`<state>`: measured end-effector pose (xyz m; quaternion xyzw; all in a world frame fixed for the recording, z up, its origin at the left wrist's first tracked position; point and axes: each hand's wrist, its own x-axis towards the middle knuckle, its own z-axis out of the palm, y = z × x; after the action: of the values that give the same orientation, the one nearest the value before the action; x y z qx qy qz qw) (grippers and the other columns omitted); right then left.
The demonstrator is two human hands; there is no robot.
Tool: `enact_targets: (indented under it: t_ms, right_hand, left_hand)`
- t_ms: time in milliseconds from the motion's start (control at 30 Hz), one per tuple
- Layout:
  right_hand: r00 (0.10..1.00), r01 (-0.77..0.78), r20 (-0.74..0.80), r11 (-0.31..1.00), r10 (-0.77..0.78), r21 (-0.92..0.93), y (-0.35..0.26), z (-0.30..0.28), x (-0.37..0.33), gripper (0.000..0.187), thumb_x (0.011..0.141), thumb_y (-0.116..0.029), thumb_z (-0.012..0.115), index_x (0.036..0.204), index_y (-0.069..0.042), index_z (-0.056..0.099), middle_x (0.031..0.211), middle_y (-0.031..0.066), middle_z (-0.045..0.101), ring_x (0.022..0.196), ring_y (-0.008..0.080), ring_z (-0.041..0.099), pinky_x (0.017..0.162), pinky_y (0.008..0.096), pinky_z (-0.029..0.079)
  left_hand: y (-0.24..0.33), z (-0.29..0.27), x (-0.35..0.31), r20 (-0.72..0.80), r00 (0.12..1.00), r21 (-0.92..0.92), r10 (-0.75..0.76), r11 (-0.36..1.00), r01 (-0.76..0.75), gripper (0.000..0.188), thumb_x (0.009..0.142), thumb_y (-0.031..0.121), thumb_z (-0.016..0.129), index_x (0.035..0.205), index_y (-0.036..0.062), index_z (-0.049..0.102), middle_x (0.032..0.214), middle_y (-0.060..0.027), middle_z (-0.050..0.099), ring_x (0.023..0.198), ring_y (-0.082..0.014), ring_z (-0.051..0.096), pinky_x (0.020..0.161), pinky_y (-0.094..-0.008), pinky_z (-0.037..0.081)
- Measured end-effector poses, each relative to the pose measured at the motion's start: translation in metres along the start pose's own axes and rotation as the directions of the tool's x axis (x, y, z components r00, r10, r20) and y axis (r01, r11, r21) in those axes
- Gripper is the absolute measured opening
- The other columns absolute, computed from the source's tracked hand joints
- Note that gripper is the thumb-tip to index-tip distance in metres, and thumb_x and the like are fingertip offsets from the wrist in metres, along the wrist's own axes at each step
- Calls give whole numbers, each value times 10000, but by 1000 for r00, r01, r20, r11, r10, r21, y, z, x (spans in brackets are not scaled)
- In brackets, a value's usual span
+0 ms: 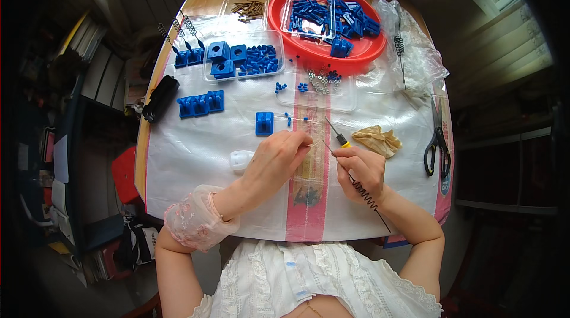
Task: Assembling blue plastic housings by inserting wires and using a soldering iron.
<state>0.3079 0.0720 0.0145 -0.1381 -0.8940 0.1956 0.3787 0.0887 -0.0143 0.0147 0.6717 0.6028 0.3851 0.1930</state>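
Observation:
My left hand [279, 150] is closed in a pinch over the middle of the table. Whatever lies between its fingertips is too small to make out. Facing it, my right hand [362, 171] grips a thin black wire rod with a coiled spring section [363, 194]. One end of the rod points toward the left fingertips; the other slants down toward me. A screwdriver [338, 132] with a black and yellow handle lies just beyond the right fingers, its handle partly hidden. Left of it are a square blue plastic block [264, 123] and small blue pegs [288, 119].
A red basin [380, 57] of blue parts stands at the back. Clear trays hold blue pieces [258, 59] and brass-coloured pins [248, 10]. Scissors [438, 146] and a crumpled tan cloth [377, 140] lie right; a black pouch [160, 99] and blue racks [202, 103] lie left.

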Motion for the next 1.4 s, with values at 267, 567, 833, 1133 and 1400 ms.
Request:
enact_targets:
  t_ms: [267, 567, 833, 1133, 1400]
  right_hand:
    - [1000, -1, 22, 1000, 1, -4, -1, -3, 0, 139, 744, 100, 676, 851, 29, 621, 866, 186, 729, 654, 288, 702, 588, 347, 548]
    - [1000, 10, -19, 1000, -11, -23, -1, -6, 2, 151, 735, 108, 677, 849, 26, 622, 875, 181, 734, 666, 282, 708, 599, 341, 553]
    - [994, 52, -93, 997, -57, -55, 4, -5, 5, 170, 706, 72, 691, 846, 2, 625, 872, 125, 726, 572, 231, 635, 525, 329, 493]
    - [997, 47, -61, 997, -50, -59, 5, -3, 3, 162, 710, 59, 695, 841, 5, 616, 863, 120, 717, 564, 228, 626, 514, 333, 487]
    - [997, 31, 70, 999, -28, -37, -1, -6, 3, 149, 717, 100, 685, 828, 27, 618, 850, 156, 723, 589, 250, 664, 540, 332, 520]
  left_hand:
    - [1, -1, 0, 32, 996, -100, -86, 991, 89, 181, 904, 20, 717, 1079, 7, 672, 921, -140, 734, 860, -261, 736, 771, -358, 580]
    - [0, -10, 5, 90, 984, -207, -155, 963, 170, 251, 878, 22, 731, 1113, 18, 646, 868, -91, 756, 814, -186, 743, 773, -300, 562]
    - [-5, -12, 10, 291, 905, -475, -311, 774, 418, 232, 915, 10, 696, 1133, 18, 618, 930, -36, 719, 870, -86, 701, 760, -231, 539]
    - [-8, -12, 13, 275, 930, -432, -244, 833, 346, 187, 903, 37, 754, 1059, 20, 653, 914, -22, 715, 849, -79, 699, 714, -233, 545]
    - [-4, 2, 7, 61, 995, -73, -83, 993, 88, 134, 857, 78, 789, 957, 49, 705, 904, -66, 727, 798, -184, 715, 702, -306, 549]
